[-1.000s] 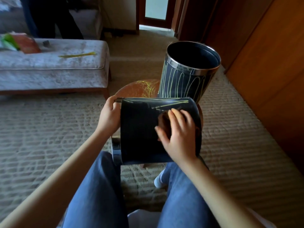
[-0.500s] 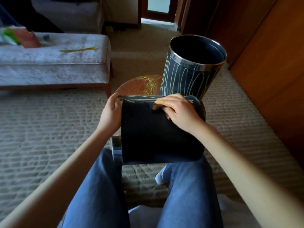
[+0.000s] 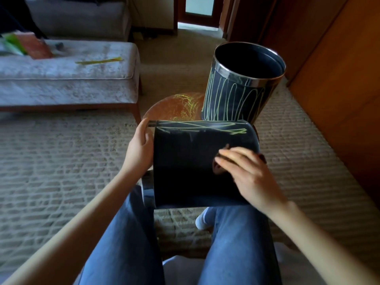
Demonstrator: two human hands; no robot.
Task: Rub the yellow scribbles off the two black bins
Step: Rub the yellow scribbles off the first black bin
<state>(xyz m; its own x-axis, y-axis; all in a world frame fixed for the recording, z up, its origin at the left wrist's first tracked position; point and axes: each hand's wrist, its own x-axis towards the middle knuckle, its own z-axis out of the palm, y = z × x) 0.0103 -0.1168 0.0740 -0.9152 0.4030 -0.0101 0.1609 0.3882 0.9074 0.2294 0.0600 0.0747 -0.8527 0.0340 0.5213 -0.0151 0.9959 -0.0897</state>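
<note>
**Lap bin under both hands, second bin on the stool**

Head view: black cylindrical bin with a chrome rim band (image 3: 185, 171) on its side across both thighs in blue jeans (image 3: 123, 233), rim end to the left, base to the right. On its wall, yellow scribbles (image 3: 205, 126) along the far upper strip only; near face plain glossy black. At the rim end, left hand (image 3: 139, 147), thumb hooked over the chrome band, gripping; other fingers hidden. Toward the base end, right hand (image 3: 248, 175) on the wall, fingers (image 3: 230, 155) straight and close together, pressed flat, blurred. Dark scrap at the fingertips, nature not discernible.

Beyond the knees: second black bin with a chrome rim (image 3: 236, 99), upright, mouth open, wall covered in tall yellow loops. Stands on a round brown wooden stool (image 3: 174, 108), itself marked yellow. Just behind the lap bin; touching or apart, cannot tell.

Left: grey upholstered bench (image 3: 67, 79) with a thin yellow stick (image 3: 98, 61) on its cushion. Below, beige ribbed carpet (image 3: 61, 161). On the right, wooden panelling (image 3: 339, 89).
</note>
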